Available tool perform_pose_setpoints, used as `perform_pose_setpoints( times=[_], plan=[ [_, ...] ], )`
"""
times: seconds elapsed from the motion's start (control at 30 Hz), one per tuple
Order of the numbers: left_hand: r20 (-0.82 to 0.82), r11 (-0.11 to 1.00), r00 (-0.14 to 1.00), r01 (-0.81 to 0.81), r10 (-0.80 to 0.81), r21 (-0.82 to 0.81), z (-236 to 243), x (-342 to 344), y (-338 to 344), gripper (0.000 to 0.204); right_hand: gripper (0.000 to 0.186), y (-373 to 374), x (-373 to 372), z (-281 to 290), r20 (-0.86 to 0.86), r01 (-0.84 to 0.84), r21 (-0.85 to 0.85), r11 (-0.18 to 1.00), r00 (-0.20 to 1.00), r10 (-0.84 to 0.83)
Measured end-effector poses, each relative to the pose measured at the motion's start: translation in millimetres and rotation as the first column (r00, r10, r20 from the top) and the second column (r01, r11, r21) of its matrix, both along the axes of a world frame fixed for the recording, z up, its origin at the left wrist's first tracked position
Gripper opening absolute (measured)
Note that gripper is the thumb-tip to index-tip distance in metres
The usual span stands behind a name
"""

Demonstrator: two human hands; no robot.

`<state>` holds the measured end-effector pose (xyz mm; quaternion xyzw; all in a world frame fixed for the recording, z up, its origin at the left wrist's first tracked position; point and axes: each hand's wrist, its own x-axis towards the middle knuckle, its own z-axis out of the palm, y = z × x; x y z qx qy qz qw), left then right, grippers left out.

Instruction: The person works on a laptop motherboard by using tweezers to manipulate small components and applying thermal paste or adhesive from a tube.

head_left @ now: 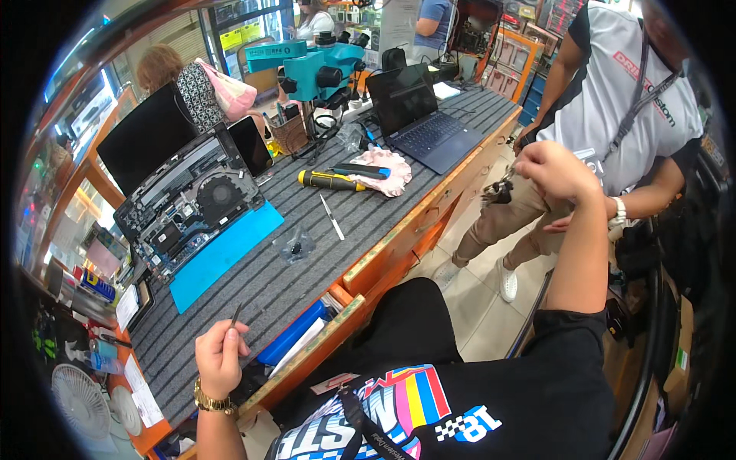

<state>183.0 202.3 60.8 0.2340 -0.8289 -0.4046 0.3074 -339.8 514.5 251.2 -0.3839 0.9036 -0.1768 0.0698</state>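
Observation:
My left hand [220,354] is closed round a thin dark pointed tool [236,316], possibly tweezers, above the near edge of the bench. Out to the right, my right hand [558,175] is raised and pinches a bunch of keys [500,190] that dangles beside a standing person. On the bench an opened laptop [201,201] shows its fan and circuit board, its bottom cover off. A blue mat [226,257] lies under its near edge. Close by are a white-handled pointed tool [333,217] and a small clear plastic bag [295,247] with dark bits inside.
A yellow-black screwdriver [330,181] and a pink cloth [387,170] lie mid-bench. Behind them stand a teal microscope [318,69] and a second open laptop [425,126]. An open drawer [307,353] juts out before me. A person [625,100] stands at right.

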Motion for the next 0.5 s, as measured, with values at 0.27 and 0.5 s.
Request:
perform_pose_setpoints(
  times=[0.27,0.5],
  plan=[
    [-0.074,0.973,0.978,-0.186,0.197,0.136,-3,-2,36,0.026,0.027,9,-85,-19,-0.359,-0.110,-0.038,0.993,0.929,0.089],
    [-0.007,0.989,0.992,-0.125,0.126,0.080,17,-39,48,0.023,0.020,49,-150,-40,-0.462,-0.112,-0.019,0.993,0.882,0.091]
  ],
)
